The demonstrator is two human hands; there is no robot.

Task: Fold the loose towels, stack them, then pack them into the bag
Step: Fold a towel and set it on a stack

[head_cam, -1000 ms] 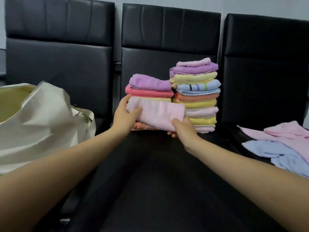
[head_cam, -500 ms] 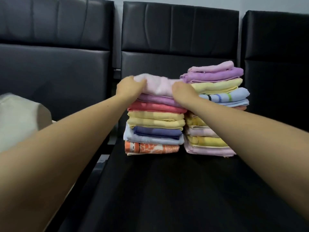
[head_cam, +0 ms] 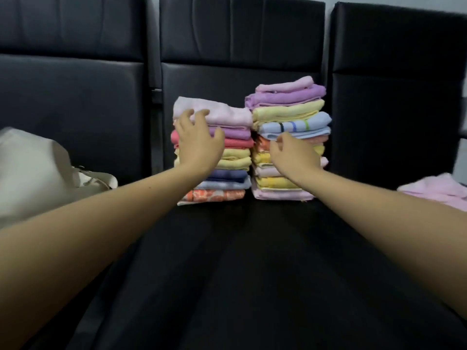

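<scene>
My left hand (head_cam: 199, 142) and right hand (head_cam: 293, 154) hover with loose, empty fingers before two stacks, the pale pink towel (head_cam: 214, 113) topping the left stack (head_cam: 214, 157), the bag (head_cam: 38, 173) far left.

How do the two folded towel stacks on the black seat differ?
The left stack of folded towels is lower than the right stack of folded towels. The left one is topped by a wide pale pink towel and bottomed by an orange patterned one; the right one includes a blue striped towel. Both stand side by side on the black seat.
</scene>
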